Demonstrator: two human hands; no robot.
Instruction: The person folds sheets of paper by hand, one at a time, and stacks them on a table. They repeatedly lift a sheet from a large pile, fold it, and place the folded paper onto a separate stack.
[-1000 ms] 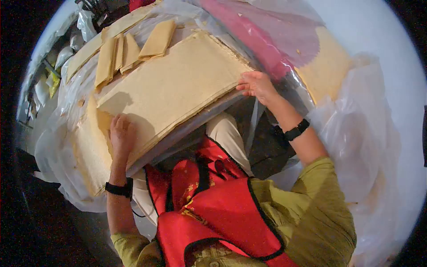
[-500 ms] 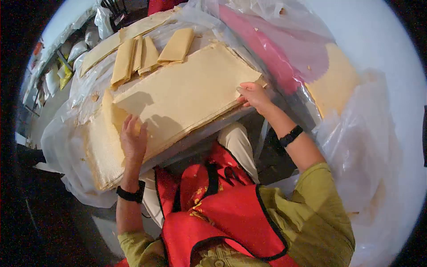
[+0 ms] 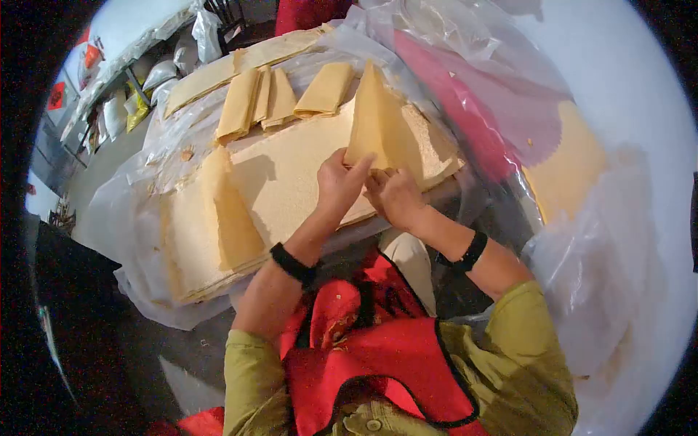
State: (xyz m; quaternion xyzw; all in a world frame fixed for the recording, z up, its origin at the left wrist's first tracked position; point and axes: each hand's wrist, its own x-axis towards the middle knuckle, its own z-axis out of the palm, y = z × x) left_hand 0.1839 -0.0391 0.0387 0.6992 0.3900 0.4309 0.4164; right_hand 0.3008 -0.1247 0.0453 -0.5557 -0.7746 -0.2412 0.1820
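A stack of thin, pale yellow sheets (image 3: 283, 174), like bean curd skin, lies in front of me. The right end of the top yellow sheet (image 3: 379, 120) is lifted and folded over, standing up in a peak. At its near edge, my left hand (image 3: 338, 185) is closed on the fold with the thumb pointing right. Close beside it, my right hand (image 3: 400, 200) pinches the same edge, its fingertips partly hidden. Toward the left end, another raised flap (image 3: 231, 211) leans across the stack, with no hand on it.
Several folded yellow bundles (image 3: 325, 90) lie behind the stack, near a long folded strip (image 3: 211, 80). Clear plastic sheeting (image 3: 131, 211) covers the work surface. Pink cloth (image 3: 465, 102) lies at the right under plastic. White bags (image 3: 207, 36) sit at the far left.
My left hand has left the left flap and moved right to join my right hand. The right end of the sheet is now lifted and folded inward. The view has shifted slightly.
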